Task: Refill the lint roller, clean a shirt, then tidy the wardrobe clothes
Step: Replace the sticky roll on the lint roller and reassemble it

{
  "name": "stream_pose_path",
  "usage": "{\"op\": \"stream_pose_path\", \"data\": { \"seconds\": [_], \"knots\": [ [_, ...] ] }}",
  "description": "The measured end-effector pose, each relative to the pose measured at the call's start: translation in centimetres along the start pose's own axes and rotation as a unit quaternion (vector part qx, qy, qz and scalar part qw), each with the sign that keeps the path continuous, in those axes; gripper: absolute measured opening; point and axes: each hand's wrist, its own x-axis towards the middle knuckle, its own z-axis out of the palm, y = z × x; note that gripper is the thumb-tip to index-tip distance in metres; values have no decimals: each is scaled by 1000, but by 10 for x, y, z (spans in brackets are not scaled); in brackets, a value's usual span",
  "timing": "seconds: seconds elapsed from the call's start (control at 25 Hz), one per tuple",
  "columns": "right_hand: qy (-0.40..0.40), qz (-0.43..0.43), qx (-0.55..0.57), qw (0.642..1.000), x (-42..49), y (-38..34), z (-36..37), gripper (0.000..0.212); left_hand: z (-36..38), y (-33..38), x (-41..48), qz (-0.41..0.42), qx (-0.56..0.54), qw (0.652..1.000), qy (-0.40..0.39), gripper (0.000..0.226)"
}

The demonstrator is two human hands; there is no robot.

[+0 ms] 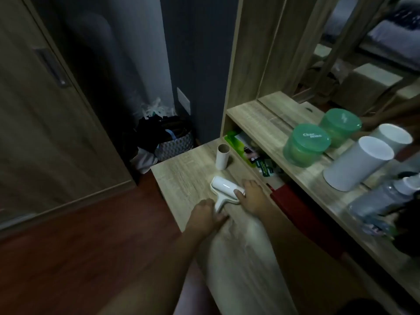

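Over on the far left is a wood-grain wardrobe door point(45, 110). Next to it, in the dark corner, a patterned basket point(175, 145) is stuffed with dark clothes, so the wardrobe part isn't done yet by the look of it.

The roller point(223, 186) lies flat on the pale laminate bench point(181, 173). It's glossy white plastic with a fat smooth drum and a short flat handle. My left hand point(208, 215) is curled round the handle. My right hand point(253, 196) grips the drum's right end, thumb on top. I'd say the refill is being seated or checked.

Things that could go wrong:
- The drum looks slick, so if the right hand twists hard it could slip and the roll could go on crooked.
- The bare cardboard tube point(222, 156) stands upright just behind the roller. It's light and hollow, so one bump from the drum would tip it and it could roll off the bench edge.
- A soft white cloth point(238, 258) lies between my arms. It's too blurry to tell if it's the shirt. A sticky sheet touching it early could grab and bunch it.

Further right, the shelf point(261, 123) carries a translucent green plastic jar point(305, 145) and a matte white cylinder point(356, 162). Both are well clear of the hands, so they're probably safe.
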Motion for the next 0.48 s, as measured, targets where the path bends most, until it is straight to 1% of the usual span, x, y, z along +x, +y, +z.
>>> {"op": "stream_pose_path", "data": {
  "seconds": [0.08, 0.16, 0.24, 0.32, 0.4, 0.48],
  "knots": [
    [-11, 4, 17, 1000, 4, 7, 2, 53, 10, 2, 2, 0, -23, 1000, 7, 53],
    [-23, 5, 23, 999, 3, 9, 4, 53, 16, 4, 1, 6, -34, 999, 12, 45],
    [-21, 15, 34, 999, 5, 10, 6, 54, 21, 1, 3, 8, -36, 999, 19, 38],
    [-26, 26, 34, 999, 4, 12, 4, 53, 23, 1, 4, 13, -35, 999, 16, 35],
    [-39, 42, 46, 997, 2, 16, 3, 52, 21, 2, 2, 17, -49, 999, -11, 35],
    [-42, 49, 85, 994, -2, 15, -1, 52, 12, 6, -1, 18, -81, 995, -46, 33]
  ]
}}
